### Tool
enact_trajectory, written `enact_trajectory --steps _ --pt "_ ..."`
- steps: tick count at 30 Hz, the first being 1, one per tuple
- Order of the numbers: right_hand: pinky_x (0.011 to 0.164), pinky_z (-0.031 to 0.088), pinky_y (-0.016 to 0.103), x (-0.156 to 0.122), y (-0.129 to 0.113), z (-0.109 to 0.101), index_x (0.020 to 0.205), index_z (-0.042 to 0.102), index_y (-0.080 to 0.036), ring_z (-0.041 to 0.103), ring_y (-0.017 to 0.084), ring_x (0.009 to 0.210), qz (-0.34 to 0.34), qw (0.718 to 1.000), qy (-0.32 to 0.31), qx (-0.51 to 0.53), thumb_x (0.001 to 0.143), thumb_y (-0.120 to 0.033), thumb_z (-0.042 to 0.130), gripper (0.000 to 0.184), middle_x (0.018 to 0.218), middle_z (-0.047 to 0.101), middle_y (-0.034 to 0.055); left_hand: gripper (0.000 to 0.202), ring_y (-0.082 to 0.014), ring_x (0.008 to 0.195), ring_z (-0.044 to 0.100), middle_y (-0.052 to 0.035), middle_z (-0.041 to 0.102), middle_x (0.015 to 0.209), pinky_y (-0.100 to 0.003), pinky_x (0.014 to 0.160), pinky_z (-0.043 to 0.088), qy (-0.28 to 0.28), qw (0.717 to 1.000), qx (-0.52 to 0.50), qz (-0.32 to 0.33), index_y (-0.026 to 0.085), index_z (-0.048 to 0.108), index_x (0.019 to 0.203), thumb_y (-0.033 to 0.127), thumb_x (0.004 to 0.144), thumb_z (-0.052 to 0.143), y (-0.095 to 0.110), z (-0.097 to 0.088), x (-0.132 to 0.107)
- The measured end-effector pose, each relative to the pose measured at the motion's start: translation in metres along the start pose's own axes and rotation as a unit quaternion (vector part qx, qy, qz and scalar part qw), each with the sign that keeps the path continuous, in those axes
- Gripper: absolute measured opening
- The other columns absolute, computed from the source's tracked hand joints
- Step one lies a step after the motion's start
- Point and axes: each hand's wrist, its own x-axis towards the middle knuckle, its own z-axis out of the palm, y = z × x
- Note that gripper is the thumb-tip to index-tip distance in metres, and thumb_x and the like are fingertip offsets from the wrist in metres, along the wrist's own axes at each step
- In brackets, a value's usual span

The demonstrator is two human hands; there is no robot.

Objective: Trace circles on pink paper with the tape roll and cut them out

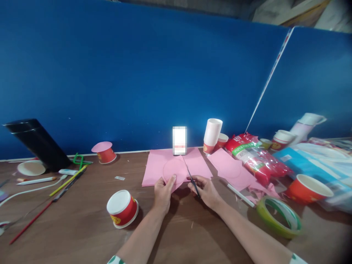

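A blurry block (179, 140) hides what is in the middle of the frame, at the back of the pink stack (154, 167). The right hand (206, 192) covers most of the handles of the scissors (195, 187), so I can't tell how far apart the blades are. Both sleeves (116, 260) are cut off near the bottom edge; they look white with green spots. At the far right, things are smeared and hard to make out.

The paper (178, 169) is in the middle of the frame, just below the block. It is pink and thin, with a round line drawn on it. The left hand (163, 194) pinches it, with the thumb on top. The right hand's fingers are curled around the scissors, and the thin blades run up by the paper's right side.

Right of the middle, a shiny red bag (247, 156) has a green band. White letters on it say PAPER, and the next word is hard to read. A red cup (125, 211), left of the hands, has a yellow mark that is too small to make out
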Motion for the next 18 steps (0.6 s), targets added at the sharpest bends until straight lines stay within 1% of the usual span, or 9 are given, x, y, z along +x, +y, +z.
enact_trajectory --steps 5,12,18 --pt "0.046 0.032 0.021 0.0001 0.0008 -0.0003 0.099 0.063 -0.013 0.041 0.009 0.051 -0.005 1.000 0.000 -0.004 0.073 -0.033 0.067 0.033 0.055 0.047 -0.0049 0.035 -0.0193 0.075 0.064 -0.0113 0.070 0.084 -0.034 0.074 0.049 0.009 1.000 0.002 0.005 0.009 0.065 0.088 0.034 0.065 0.073 0.0004 0.0009 -0.0008" --pt "0.046 0.033 0.021 -0.0010 -0.0021 0.0005 0.098 0.064 -0.013 0.041 0.008 0.050 0.003 1.000 0.005 -0.016 0.072 -0.034 0.068 0.034 0.055 0.047 -0.0048 0.036 -0.0193 0.075 0.065 -0.0101 0.071 0.085 -0.034 0.075 0.048 0.011 1.000 -0.004 0.008 0.011 0.066 0.093 0.034 0.066 0.072 -0.0013 0.0001 0.0008" --pt "0.045 0.033 0.020 -0.0003 -0.0033 0.0006 0.097 0.064 -0.013 0.041 0.009 0.050 0.008 1.000 0.009 -0.020 0.072 -0.037 0.068 0.035 0.055 0.048 -0.0042 0.037 -0.0189 0.073 0.064 -0.0110 0.070 0.084 -0.032 0.071 0.048 0.011 1.000 -0.012 0.011 0.009 0.065 0.092 0.035 0.066 0.072 -0.0012 0.0010 0.0007"
